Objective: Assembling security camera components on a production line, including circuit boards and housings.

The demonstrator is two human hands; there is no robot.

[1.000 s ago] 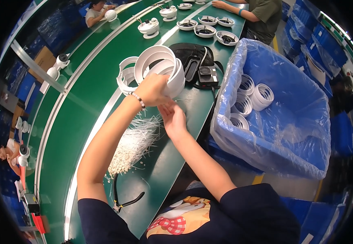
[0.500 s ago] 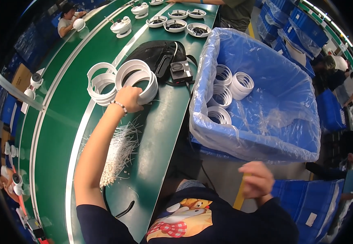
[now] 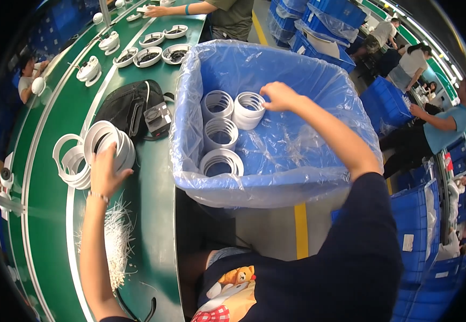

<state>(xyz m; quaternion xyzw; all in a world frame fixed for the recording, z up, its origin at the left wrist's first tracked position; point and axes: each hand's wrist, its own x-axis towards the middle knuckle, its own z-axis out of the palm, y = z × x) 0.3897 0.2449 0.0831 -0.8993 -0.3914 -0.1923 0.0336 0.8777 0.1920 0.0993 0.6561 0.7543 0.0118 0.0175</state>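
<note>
My left hand [image 3: 106,169] lies against a stack of white plastic rings [image 3: 127,153] on the green table. Its fingers are stretched over the front of the stack and its thumb stands apart. Touching that stack on the left is another group of white rings [image 3: 73,163], one with a notched rim. Over the blue crate, my right hand [image 3: 282,97] is open, its fingertips at the rim of a white ring stack [image 3: 248,114]. Whether they touch it I cannot tell. More white rings [image 3: 220,134] line the crate's left side.
The blue crate [image 3: 297,180] has a clear plastic liner. A black mesh bag [image 3: 123,110], a small dark device [image 3: 158,119] and a heap of white cable ties [image 3: 116,241] lie on the table. Round white housings [image 3: 148,56] stand farther off, near a co-worker's arm [image 3: 182,9].
My right hand has risen from beside my body into the crate, up to the ring stack. The left hand's fingers have straightened over the rings. The view has swung to the right.
</note>
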